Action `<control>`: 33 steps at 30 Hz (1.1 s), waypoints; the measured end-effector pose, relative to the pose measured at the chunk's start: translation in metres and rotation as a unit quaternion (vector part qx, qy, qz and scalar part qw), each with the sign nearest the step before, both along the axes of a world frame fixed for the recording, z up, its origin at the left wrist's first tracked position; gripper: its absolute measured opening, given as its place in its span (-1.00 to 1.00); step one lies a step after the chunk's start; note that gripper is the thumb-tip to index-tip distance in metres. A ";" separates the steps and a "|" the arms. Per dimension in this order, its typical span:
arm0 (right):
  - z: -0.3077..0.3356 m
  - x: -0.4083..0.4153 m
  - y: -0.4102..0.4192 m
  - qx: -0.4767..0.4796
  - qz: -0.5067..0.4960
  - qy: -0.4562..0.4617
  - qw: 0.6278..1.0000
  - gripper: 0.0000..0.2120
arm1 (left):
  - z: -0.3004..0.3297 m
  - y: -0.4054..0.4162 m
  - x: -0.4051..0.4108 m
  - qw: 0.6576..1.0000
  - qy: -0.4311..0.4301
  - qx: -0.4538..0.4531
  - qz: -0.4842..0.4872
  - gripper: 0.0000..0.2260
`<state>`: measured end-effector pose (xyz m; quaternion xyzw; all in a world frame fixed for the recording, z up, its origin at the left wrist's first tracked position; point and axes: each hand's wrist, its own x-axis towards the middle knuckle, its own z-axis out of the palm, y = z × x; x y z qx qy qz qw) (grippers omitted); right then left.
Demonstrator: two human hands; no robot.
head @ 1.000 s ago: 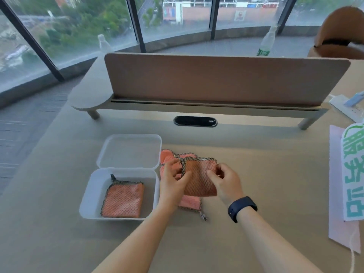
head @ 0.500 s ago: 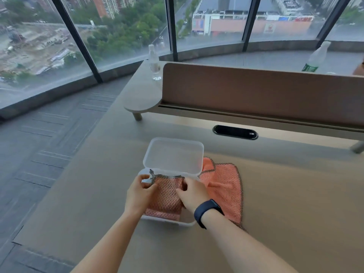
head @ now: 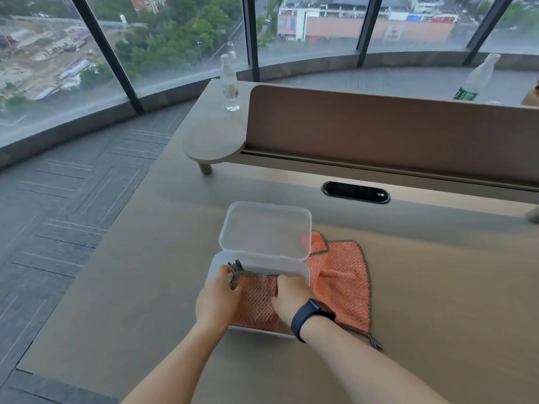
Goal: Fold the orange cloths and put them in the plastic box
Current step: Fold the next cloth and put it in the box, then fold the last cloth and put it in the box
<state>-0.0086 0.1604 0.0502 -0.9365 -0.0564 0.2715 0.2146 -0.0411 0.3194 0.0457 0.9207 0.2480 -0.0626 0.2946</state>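
Note:
A clear plastic box (head: 294, 268) sits on the table with its hinged lid (head: 264, 228) standing open behind it. Inside lies a folded orange cloth (head: 256, 298) with a dark mesh edge. My left hand (head: 217, 298) rests on its left side, fingers curled at the dark edge. My right hand (head: 291, 295), with a dark watch on the wrist, presses on its right side. Whether the fingers pinch the cloth or only press it is unclear. Another orange cloth (head: 341, 284) lies unfolded on the table, right of the box, partly under my right wrist.
A brown divider panel (head: 393, 132) runs across the desk behind the box, with a dark cable slot (head: 355, 193) in front of it. A water bottle (head: 229, 83) stands on the rounded shelf at the back. The table's left edge drops to the floor.
Both hands carried the folded cloth left from over the loose cloth into the box, on top of the one there. The view has swung left with them.

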 end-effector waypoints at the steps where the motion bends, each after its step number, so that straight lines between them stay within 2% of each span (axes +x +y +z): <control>1: 0.001 0.000 -0.002 -0.006 0.020 -0.023 1.000 -0.97 | -0.001 0.000 0.000 1.000 -0.022 0.009 -0.016 -0.73; 3: 0.004 0.000 -0.004 -0.014 0.070 -0.122 0.990 -0.91 | -0.004 0.001 0.003 0.995 -0.073 0.024 -0.056 -0.75; 5: 0.006 -0.002 -0.003 0.001 0.120 -0.186 0.975 -0.89 | -0.008 0.001 0.007 0.989 -0.087 0.037 -0.115 -0.83; 7: 0.003 -0.002 -0.002 -0.010 0.182 -0.205 0.962 -0.81 | -0.011 0.001 0.009 0.982 -0.049 0.031 -0.181 -0.85; 10: -0.003 -0.002 -0.005 -0.064 0.220 -0.221 0.948 -0.76 | -0.016 0.003 0.010 0.960 0.033 0.033 -0.275 -0.70; 12: -0.008 -0.004 -0.006 -0.089 0.221 -0.215 0.947 -0.82 | -0.019 0.005 0.009 0.948 0.049 0.044 -0.312 -0.58; 15: -0.011 -0.005 -0.008 -0.141 0.245 -0.183 0.942 -0.78 | -0.021 0.007 0.011 0.932 0.052 0.073 -0.351 -0.53; 17: -0.009 -0.003 -0.008 -0.099 0.228 -0.193 0.949 -0.84 | -0.019 0.005 0.014 0.932 0.044 0.076 -0.353 -0.59; 19: -0.004 0.000 -0.014 -0.012 0.182 -0.237 0.954 -0.97 | -0.012 0.000 0.019 0.942 0.011 0.060 -0.331 -0.71; 21: 0.005 0.004 -0.028 0.062 0.118 -0.283 0.950 -0.95 | -0.002 -0.012 0.025 0.952 -0.046 0.030 -0.302 -0.84; 24: 0.023 0.006 -0.064 0.092 0.034 -0.305 0.947 -0.93 | 0.015 -0.044 0.031 0.941 -0.128 0.001 -0.314 -0.91; 26: 0.020 0.004 -0.096 0.073 -0.002 -0.296 0.952 -0.90 | 0.023 -0.072 0.032 0.917 -0.163 0.003 -0.363 -0.88; 29: 0.000 -0.008 -0.143 0.017 -0.023 -0.235 0.972 -0.89 | 0.025 -0.111 0.030 0.889 -0.174 0.017 -0.422 -0.87; 33: -0.036 -0.033 -0.183 -0.045 0.024 -0.144 0.988 -0.88 | 0.009 -0.146 0.021 0.855 -0.139 0.053 -0.497 -0.93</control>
